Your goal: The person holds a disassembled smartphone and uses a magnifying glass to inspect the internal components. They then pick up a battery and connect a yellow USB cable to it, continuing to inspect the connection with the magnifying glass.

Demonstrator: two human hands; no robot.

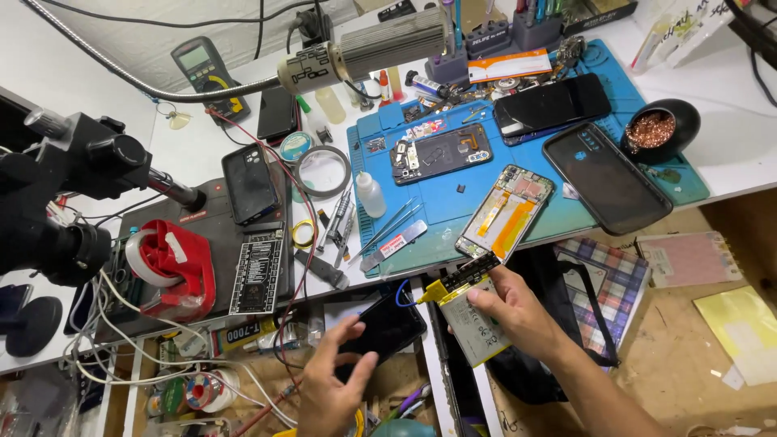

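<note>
My left hand (330, 379) grips a black phone (382, 328) by its lower end, below the table's front edge. A flat phone battery (476, 322) with a yellow tab and a black flex strip on top is pinched in my right hand (518, 311). Just above the battery, an opened phone frame (506, 212) with yellow and orange inner parts lies tilted on the blue work mat (453, 202). A disassembled phone body (441, 152) rests farther back on the mat.
Two black back covers (607, 176) (552, 103) lie at the mat's right, beside a black bowl of copper wool (657, 128). Tweezers and a small bottle (371, 194) sit at the mat's left. A microscope (65, 186), red tape dispenser (174, 267) and multimeter (206, 71) stand left.
</note>
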